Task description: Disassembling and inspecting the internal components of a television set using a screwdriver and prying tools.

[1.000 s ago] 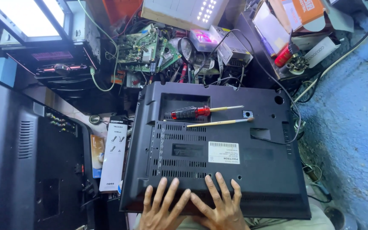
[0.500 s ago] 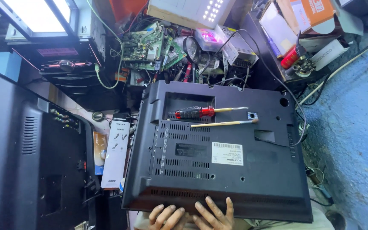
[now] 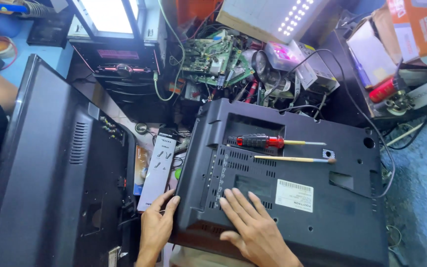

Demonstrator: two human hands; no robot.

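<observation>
Black plastic monitor back cover lies face-down, centre-right of frame; right hand flat on it, fingers spread, gripping nothing; left hand curls round its left edge; red-handled screwdriver rests on top

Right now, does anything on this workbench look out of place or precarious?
Yes. A red-handled screwdriver and a thin wooden stick lie loose on the black back cover, which the left hand grips at its edge and the right hand presses flat. If the cover tilts, they could roll off.
</observation>
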